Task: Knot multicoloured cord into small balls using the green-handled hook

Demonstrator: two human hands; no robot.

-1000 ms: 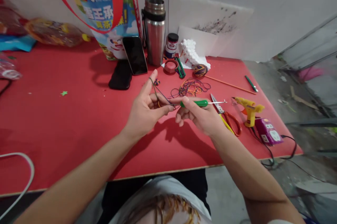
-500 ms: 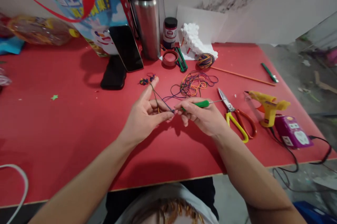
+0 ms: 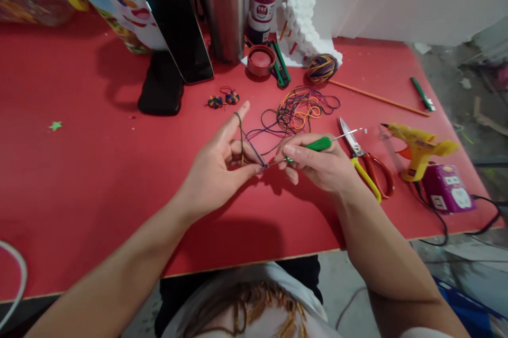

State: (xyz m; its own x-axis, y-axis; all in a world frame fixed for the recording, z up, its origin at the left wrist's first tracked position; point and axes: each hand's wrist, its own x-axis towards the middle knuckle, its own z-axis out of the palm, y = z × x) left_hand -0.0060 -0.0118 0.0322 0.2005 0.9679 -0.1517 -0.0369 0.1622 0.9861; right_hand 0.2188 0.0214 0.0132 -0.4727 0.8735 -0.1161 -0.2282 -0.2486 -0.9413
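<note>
One red-topped bench (image 3: 99, 221): carries everything; cutting tools lie to the right, presumably for easy reach.
Left hand (image 3: 216, 174): thumb and fingers pinch a thin multicoloured cord (image 3: 256, 151) near the front edge; its index finger is raised with a strand looped over, apparently for tension.
Right hand (image 3: 317, 163): fingers closed round a slim metal hook with a green handle (image 3: 319, 144), held rather like a pen, probably for fine control.
Black-screened phone (image 3: 178, 34): tilted upright before a printed bag (image 3: 130, 15), perhaps leaned there for support.
Steel-bladed scissors with yellow and red handles (image 3: 359, 153): lying just beside the right hand.
Cord tangle (image 3: 299, 110): loose purple, orange and dark loops behind the hands, likely slack so it feeds freely.
Striped yarn ball (image 3: 322, 68): wound tight, beyond the tangle.
Two little knotted multicoloured pieces (image 3: 232, 97): side by side behind the left hand.
Pinched stitch: tiny, dark blue, meeting the hook's tip; its loops are too small to tell.
</note>
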